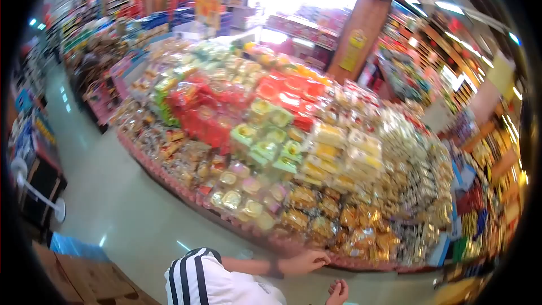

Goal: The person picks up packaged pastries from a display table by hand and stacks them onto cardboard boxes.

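My left hand (308, 261), with a dark band on its wrist, is over the pink scalloped front edge of a large display (248, 229). Its fingers are curled together, and I see nothing in them. Lower down, near the bottom edge, my right hand (337, 292) has loosely bent fingers, slightly apart, holding nothing visible. The nearest goods to my hands are golden-brown packets (361, 236). Further along lie clear-lidded round packs (231, 199), green packs (265, 141), yellow-and-white packs (324, 152) and red packs (291, 93).
A shiny aisle floor (113, 192) runs along the left. Cardboard boxes (84, 277) stand at the lower left, below a stand with a white round base (60, 210). Behind the display rises a wooden pillar (355, 34). Stocked shelves line both sides.
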Available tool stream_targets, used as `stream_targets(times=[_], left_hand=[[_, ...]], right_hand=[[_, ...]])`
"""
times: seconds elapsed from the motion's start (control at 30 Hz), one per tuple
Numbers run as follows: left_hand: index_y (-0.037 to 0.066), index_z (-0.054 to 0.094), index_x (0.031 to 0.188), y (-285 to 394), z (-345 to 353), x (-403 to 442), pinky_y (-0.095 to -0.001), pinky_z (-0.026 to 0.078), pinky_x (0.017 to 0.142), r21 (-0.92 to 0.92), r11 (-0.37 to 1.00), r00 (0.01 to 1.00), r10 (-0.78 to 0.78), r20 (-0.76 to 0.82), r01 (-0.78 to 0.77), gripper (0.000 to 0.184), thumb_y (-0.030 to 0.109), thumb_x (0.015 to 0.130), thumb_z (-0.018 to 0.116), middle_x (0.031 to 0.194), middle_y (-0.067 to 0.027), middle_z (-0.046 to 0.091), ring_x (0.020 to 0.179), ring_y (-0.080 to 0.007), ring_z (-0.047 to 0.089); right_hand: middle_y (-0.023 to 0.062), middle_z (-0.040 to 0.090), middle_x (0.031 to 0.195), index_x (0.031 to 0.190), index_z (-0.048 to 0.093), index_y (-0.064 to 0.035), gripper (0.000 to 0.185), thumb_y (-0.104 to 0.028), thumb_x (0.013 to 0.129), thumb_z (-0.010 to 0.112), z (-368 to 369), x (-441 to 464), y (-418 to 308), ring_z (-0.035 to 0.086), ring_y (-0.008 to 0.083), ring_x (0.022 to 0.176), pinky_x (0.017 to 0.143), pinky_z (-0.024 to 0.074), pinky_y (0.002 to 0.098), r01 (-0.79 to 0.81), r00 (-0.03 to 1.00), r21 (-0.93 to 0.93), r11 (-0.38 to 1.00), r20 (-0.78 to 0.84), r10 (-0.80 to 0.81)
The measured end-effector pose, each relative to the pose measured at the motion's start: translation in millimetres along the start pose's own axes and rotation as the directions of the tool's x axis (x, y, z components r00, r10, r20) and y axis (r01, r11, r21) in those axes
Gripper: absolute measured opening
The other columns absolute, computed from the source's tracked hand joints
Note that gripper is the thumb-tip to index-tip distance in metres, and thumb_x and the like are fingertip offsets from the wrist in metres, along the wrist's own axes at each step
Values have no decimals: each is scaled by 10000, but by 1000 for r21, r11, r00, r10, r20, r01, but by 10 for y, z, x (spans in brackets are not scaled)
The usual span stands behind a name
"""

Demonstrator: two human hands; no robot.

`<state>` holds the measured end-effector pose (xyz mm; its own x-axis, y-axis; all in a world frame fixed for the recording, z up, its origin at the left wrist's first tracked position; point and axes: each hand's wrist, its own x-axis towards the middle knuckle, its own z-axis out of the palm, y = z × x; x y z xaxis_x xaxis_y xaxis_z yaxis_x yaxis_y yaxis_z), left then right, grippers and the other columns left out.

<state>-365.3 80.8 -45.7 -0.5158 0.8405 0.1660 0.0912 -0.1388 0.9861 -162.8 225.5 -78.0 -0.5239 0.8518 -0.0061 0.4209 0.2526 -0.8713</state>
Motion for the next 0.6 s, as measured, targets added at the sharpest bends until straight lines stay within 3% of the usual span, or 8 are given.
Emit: stream_targets(times=[0.1, 0.13, 0.23, 0.33, 0.43, 0.6], left_hand=[[-8, 611, 1103, 44, 351, -63, -356, 509, 820, -1, 1000, 978, -24, 208, 25, 215, 110, 935, 547, 1016, -143, 681, 948, -248, 654], [-9, 612, 1101, -15, 497, -89, -360, 512, 812, 40, 999, 968, -18, 249, 9, 223, 114, 924, 554, 1005, -148, 681, 932, -255, 658], [-5, 618, 1071, -219, 944, -212, -382, 515, 806, 132, 991, 921, -74, 383, 24, 233, 143, 896, 575, 997, -156, 683, 919, -291, 658], [9, 621, 1052, -176, 1339, -460, -391, 515, 797, 117, 993, 852, -56, 521, -6, 227, 151, 880, 580, 985, -157, 682, 910, -300, 655], [7, 618, 1069, -71, 1639, -752, -397, 513, 798, 113, 991, 808, -12, 589, -67, 246, 144, 868, 576, 982, -162, 681, 907, -304, 653], [1, 618, 1071, -58, 2138, -1156, -400, 514, 799, 182, 983, 733, -102, 672, -31, 262, 149, 859, 577, 984, -170, 679, 907, -314, 651]], right_hand=[[81, 673, 984, 1175, 621, -11, 299, -216, 961, 582, -245, -482, -159, 608, 170, 768, 702, 512, 291, -49, 990, 103, 993, -125, 62], [81, 676, 957, 1180, 616, -34, 303, -243, 965, 572, -445, -516, 68, 623, 182, 789, 716, 517, 292, -51, 999, -156, 986, -23, 48], [90, 669, 1039, 1243, 568, -62, 329, -251, 974, 551, -676, -818, 850, 646, 213, 866, 755, 529, 330, -174, 983, 132, 976, -41, 181], [101, 638, 1175, 1332, 481, -92, 375, -254, 995, 510, -1007, -1276, 1085, 649, 240, 961, 797, 531, 371, -256, 962, 202, 945, -40, 269], [100, 589, 1283, 1375, 426, -107, 409, -282, 1010, 486, -1328, -1743, 962, 635, 252, 1021, 810, 528, 387, -440, 875, 289, 850, -73, 478], [91, 573, 1318, 1399, 408, -120, 438, -317, 1015, 482, -1956, -2480, 1807, 627, 244, 1034, 819, 523, 382, -479, 858, 195, 856, -103, 504]])
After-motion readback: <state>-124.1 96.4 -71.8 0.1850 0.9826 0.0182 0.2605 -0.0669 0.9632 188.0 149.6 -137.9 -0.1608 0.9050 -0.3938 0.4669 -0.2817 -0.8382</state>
